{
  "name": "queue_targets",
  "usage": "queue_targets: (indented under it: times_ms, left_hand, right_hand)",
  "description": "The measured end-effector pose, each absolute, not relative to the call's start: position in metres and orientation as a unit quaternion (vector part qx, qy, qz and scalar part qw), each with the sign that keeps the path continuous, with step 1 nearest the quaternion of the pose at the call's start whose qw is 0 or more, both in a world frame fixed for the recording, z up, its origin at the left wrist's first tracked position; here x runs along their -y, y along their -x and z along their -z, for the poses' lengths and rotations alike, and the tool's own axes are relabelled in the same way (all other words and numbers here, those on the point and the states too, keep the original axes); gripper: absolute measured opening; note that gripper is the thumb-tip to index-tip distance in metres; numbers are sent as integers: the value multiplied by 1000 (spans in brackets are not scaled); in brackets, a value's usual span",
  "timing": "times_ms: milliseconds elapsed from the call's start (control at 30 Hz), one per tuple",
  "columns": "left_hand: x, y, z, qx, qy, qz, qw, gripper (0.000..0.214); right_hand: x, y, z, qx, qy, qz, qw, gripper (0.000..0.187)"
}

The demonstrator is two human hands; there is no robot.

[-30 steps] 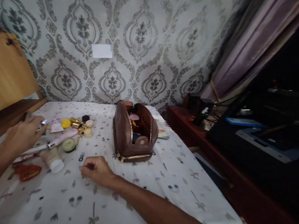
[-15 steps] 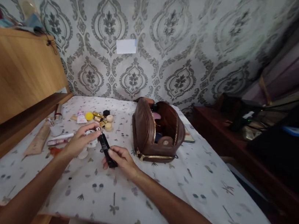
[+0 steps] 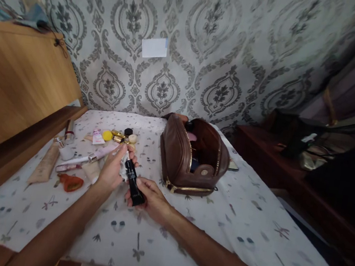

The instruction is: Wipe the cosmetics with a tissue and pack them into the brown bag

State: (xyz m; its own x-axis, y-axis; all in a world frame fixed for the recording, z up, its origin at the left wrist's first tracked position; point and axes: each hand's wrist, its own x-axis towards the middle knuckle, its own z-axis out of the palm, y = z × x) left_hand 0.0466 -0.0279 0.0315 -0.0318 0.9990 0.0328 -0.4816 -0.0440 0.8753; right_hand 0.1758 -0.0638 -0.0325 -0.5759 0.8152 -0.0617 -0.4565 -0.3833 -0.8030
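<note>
My right hand [image 3: 151, 197] grips the lower end of a black cosmetic tube [image 3: 134, 183] just above the patterned tablecloth [image 3: 217, 226]. Around the tube's top, my left hand [image 3: 113, 170] has its fingers closed, with something small and white pressed against them. A brown zip pouch [image 3: 190, 157] stands open to the right of both hands, with small items inside it.
Several cosmetics lie left of my hands: a beige tube [image 3: 44, 166], a pink tube [image 3: 100, 154], a red item [image 3: 70, 182] and small yellow and gold pots [image 3: 116, 136]. A wooden headboard [image 3: 15, 84] rises at left. A dark wooden ledge [image 3: 289, 184] with clutter runs along the right.
My left hand came from the cosmetics at left to the middle. My right hand took hold of the black tube and both now hold it slightly raised; the view shifted left.
</note>
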Motion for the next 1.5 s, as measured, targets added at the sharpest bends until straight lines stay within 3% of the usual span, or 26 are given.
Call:
queue_targets:
  times_ms: [200,467,733,933,1033,1167,1367,1500]
  left_hand:
    - [23,-45,-20,-361,-317,-640,599,47]
    - [40,-56,-7,-407,-340,-579,619,59]
    - [37,-49,-7,-416,-333,-612,584,61]
    - [38,-46,4,-425,-429,-585,542,50]
    - [43,-46,6,-452,-460,-553,527,54]
    - [44,-43,1,-445,-462,-536,549,67]
    - [42,-36,-7,-398,-469,-471,632,57]
    - [44,-36,-7,-397,-469,-388,687,57]
  right_hand:
    - [62,-177,26,353,206,-830,379,50]
    - [59,-170,37,425,329,-707,460,53]
    - [59,-177,31,491,296,-711,407,48]
    - [58,-178,37,607,464,-444,469,14]
    - [62,-179,35,641,497,-385,440,13]
    - [66,-182,29,669,448,-407,431,15]
    - [56,-193,25,575,405,-462,540,32]
    - [48,-196,22,523,352,-559,539,41]
